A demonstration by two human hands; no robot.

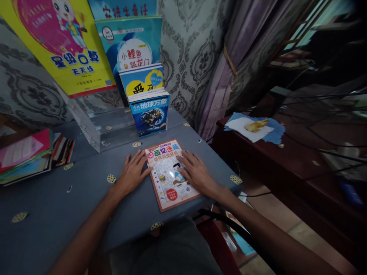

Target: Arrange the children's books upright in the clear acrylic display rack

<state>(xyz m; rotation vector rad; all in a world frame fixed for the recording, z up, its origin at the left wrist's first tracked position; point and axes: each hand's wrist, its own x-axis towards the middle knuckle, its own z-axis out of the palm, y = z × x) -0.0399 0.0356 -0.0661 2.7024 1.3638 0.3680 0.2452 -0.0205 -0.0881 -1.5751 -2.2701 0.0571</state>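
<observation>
The left grip (pixel 133 172) was open and flat on the grey counter (pixel 88 181), with its fingertips at the left border of the book (pixel 168 176). The book lay face up near the counter's front edge, and to the right the right grip (pixel 197 173), also open, spread over its right side. Perhaps a pull toward the body could make the glossy book slide off, because that edge was so near.

The left hand (pixel 132 172) rests at the left edge of a pink-bordered book (pixel 164 166) on the grey worktop (pixel 88 183); the right hand (pixel 198 173) spreads over its right side. Upright books (pixel 150 116) stand beyond.
</observation>
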